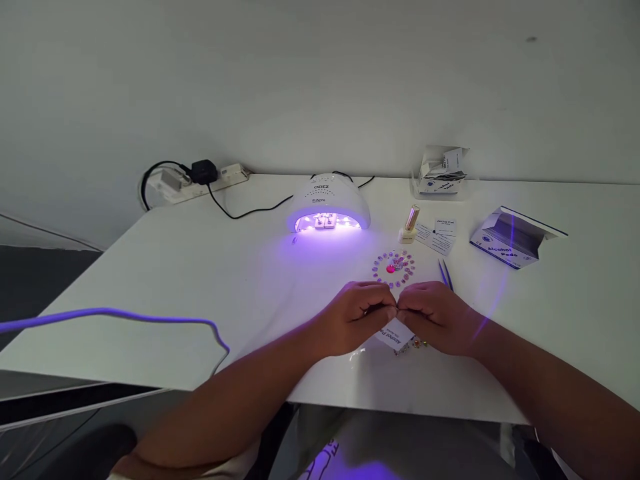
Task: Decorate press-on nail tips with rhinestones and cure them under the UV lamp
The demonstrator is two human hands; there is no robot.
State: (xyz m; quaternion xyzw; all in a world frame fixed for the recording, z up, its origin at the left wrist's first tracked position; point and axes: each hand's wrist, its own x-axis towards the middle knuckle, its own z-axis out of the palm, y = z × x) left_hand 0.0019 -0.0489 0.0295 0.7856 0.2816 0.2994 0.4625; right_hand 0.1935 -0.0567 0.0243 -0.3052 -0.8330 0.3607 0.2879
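Observation:
My left hand (361, 319) and my right hand (434, 317) meet at the fingertips over the table. Both pinch the upper edge of a white alcohol pad packet (396, 335), which hangs below the fingers with its print showing. Under and beside the packet lie small gems (416, 343), partly hidden. Just beyond my hands is a ring of pink and purple gems (381, 257) around a bright pink piece (391, 269). Dark tweezers (447, 275) rest beyond my right hand.
A lit nail lamp (330, 197) stands at the back, with pale pieces under it. Near it are a gel polish bottle (409, 225), opened packets (440, 235), an alcohol pads box (513, 240) and a bin of packets (443, 173). A power strip (233, 175) lies back left; a purple-lit cable (110, 313) crosses the left.

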